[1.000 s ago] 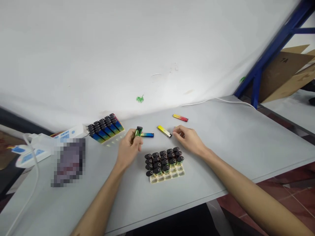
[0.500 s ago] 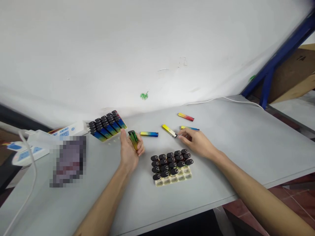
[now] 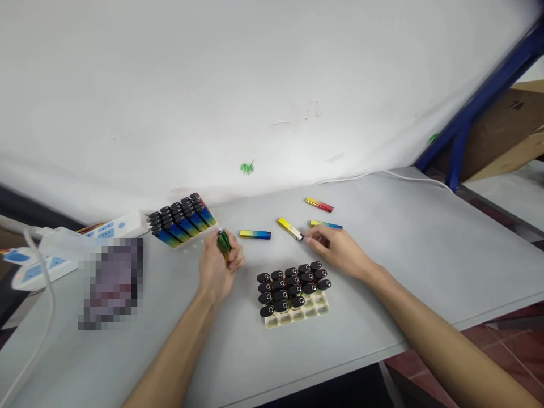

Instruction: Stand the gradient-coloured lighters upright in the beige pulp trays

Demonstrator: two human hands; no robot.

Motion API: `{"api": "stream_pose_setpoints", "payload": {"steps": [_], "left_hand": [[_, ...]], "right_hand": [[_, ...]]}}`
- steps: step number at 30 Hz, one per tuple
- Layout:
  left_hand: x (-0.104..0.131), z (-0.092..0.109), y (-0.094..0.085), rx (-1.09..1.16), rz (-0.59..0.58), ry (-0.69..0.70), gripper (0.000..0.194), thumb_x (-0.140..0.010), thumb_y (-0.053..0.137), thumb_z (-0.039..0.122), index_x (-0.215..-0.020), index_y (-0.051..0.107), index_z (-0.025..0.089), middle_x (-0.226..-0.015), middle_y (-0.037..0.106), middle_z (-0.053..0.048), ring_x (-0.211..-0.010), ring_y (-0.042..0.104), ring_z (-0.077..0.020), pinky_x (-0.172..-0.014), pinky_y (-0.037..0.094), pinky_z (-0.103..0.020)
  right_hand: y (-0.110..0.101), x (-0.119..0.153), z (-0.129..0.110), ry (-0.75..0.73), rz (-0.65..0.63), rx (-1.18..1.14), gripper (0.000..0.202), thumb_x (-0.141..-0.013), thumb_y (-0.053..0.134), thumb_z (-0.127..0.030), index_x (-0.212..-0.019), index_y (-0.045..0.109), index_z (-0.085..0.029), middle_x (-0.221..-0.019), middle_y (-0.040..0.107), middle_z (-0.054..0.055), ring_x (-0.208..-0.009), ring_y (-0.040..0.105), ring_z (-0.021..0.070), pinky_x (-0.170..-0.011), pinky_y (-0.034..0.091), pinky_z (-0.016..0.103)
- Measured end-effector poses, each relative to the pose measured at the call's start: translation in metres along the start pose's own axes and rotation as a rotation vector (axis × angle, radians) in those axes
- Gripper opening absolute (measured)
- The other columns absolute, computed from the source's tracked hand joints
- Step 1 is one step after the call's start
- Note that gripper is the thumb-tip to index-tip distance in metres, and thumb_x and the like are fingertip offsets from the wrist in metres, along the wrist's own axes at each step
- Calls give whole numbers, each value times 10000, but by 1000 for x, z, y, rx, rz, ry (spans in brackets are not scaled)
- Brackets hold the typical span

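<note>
My left hand (image 3: 216, 266) is closed around a green lighter (image 3: 224, 245), held upright above the table with the thumb bent over at its top. A small pale bright spot shows at the lighter's tip; whether it is a flame I cannot tell. My right hand (image 3: 338, 246) rests on the table, fingers curved and thumb a little apart. Its fingertips are beside the black end of a yellow-and-silver lighter (image 3: 289, 228); contact is unclear. Between my forearms stands a cream tray (image 3: 297, 315) with rows of black-topped lighters (image 3: 293, 281) and several bare slots at the front.
Loose on the table lie a yellow-blue lighter (image 3: 255, 234), a yellow-red one (image 3: 319, 204) and another yellow-blue one (image 3: 326, 224). A second block of lighters (image 3: 182, 220) stands by the wall, near white power strips (image 3: 123, 225). A blurred-out item (image 3: 114, 283) lies left.
My left thumb, raised before, has come down onto the top of the green lighter, and that hand has shifted slightly left and down. My right hand stays beside the yellow-and-silver lighter.
</note>
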State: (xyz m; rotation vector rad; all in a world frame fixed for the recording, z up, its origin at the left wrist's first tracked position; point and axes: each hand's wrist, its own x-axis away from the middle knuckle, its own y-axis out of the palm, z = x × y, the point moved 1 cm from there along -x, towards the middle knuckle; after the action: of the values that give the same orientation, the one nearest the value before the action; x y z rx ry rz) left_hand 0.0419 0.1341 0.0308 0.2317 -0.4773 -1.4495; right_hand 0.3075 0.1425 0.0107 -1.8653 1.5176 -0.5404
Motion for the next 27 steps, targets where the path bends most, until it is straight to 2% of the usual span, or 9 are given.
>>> {"api": "stream_pose_setpoints", "payload": {"steps": [6,14,17,19,23,25,27], "left_hand": [[-1,0,-2,13,13,20,452,-890,450,522,-582,455,192,-440,328,59,-356,293,-57,-391,226,-211],[-2,2,-1,18,3,28,426,-900,453,459,-572,460,187,-431,330,55,-350,291,-52,-390,222,-207],[-3,2,-1,2,-3,50,403,-893,468,458,-592,453,191,-447,333,60,-353,287,-51,-395,231,-209],[-2,1,-1,-32,19,79,416,-893,472,517,-626,462,198,-462,344,62,-362,295,-55,-397,240,-212],[2,1,2,-155,38,261,460,-869,433,700,-876,512,248,-564,416,66,-416,347,-88,-401,301,-226],[7,5,6,-235,37,391,377,-875,504,638,-1003,463,286,-641,463,71,-472,400,-105,-446,387,-237],[15,13,13,-345,55,531,269,-902,560,489,-1035,424,298,-711,514,67,-574,492,-118,-580,486,-263]], "right_hand": [[0,0,0,-9,-6,23,199,-920,516,-363,-997,670,-262,-872,714,23,-667,584,179,-652,443,338],[-2,0,-1,-18,14,22,211,-922,503,-362,-988,670,-249,-871,717,25,-675,584,178,-653,438,328],[-5,0,-1,-30,60,5,225,-933,480,-375,-962,664,-251,-864,720,13,-659,579,169,-656,439,317],[-8,-1,2,-16,138,0,246,-936,468,-392,-939,665,-245,-823,714,16,-647,578,171,-652,441,314],[-16,-6,14,63,369,76,258,-926,482,-413,-927,666,-232,-794,704,32,-635,577,180,-657,435,319],[-21,-8,21,114,440,151,244,-927,481,-397,-939,661,-233,-807,701,34,-650,583,183,-655,421,318],[-26,-9,27,170,461,219,227,-930,476,-376,-952,655,-238,-840,700,35,-683,591,189,-642,403,315]]}}
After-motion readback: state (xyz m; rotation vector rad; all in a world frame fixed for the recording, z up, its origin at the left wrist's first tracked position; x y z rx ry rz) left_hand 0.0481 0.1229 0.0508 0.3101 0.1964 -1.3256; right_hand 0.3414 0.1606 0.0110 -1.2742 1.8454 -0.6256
